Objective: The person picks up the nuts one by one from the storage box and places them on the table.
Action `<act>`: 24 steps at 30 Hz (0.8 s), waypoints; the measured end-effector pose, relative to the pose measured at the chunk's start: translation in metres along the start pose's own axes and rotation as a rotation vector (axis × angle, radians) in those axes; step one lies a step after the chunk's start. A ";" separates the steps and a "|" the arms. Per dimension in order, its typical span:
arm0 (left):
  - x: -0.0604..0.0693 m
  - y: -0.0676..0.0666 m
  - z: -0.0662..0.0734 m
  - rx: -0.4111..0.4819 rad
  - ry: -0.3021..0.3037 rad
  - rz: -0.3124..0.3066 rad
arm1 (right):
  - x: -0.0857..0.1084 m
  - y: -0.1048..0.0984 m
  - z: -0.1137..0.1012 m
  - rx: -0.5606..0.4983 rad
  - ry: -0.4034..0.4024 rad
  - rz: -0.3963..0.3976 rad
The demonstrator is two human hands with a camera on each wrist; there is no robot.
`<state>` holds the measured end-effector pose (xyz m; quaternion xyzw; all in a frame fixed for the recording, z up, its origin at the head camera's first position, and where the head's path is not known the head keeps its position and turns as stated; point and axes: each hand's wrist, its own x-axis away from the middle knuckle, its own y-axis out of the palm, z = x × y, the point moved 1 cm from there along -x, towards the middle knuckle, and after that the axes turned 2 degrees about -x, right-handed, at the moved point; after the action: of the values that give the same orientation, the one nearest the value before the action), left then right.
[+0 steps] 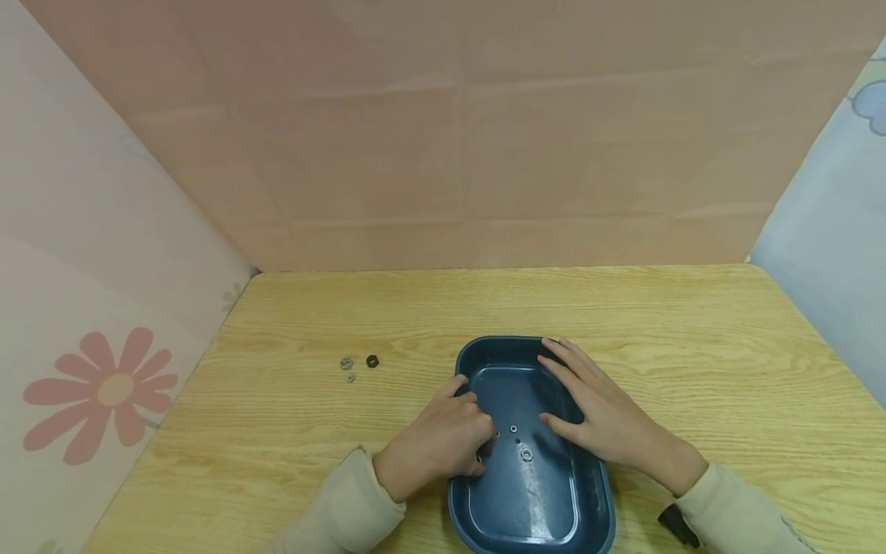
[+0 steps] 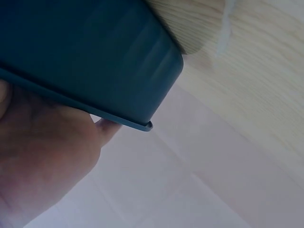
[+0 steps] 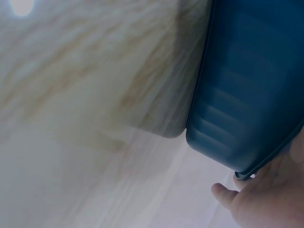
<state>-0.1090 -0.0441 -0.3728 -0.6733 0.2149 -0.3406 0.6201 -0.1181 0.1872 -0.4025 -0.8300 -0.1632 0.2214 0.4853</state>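
Observation:
A dark blue plastic tray (image 1: 533, 508) stands on the table in the head view. Inside it lie small metal nuts; a larger nut (image 1: 527, 455) and a smaller nut (image 1: 514, 428) show plainly. My left hand (image 1: 443, 435) reaches over the left rim, its fingers bent down near the nuts. Whether these fingertips pinch a nut is hidden by the hand. My right hand (image 1: 602, 415) rests on the right rim, fingers spread, with the thumb over the inside. From below, the wrist views show the tray's outer wall (image 2: 118, 71) beside the left palm and the right hand (image 3: 270, 194) at the rim.
Left of the tray, a silver nut (image 1: 347, 362), a dark nut (image 1: 372, 361) and a small silver nut (image 1: 350, 378) lie on the wood-grain table (image 1: 277, 431). A black object (image 1: 678, 526) is by the right sleeve. A brown covering (image 1: 457, 154) stands behind the table.

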 end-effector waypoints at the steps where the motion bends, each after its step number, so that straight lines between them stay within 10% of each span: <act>1: 0.000 0.000 0.000 0.003 -0.002 -0.003 | 0.000 0.000 0.000 0.000 0.001 -0.002; 13: -0.002 0.000 -0.006 0.115 0.049 -0.031 | -0.001 0.000 -0.001 -0.001 -0.009 0.001; 24: 0.000 0.008 -0.018 0.224 0.207 0.178 | -0.001 -0.002 -0.002 -0.014 -0.010 -0.008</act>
<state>-0.1211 -0.0571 -0.3809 -0.5396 0.2972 -0.3736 0.6935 -0.1178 0.1865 -0.3996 -0.8316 -0.1705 0.2222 0.4796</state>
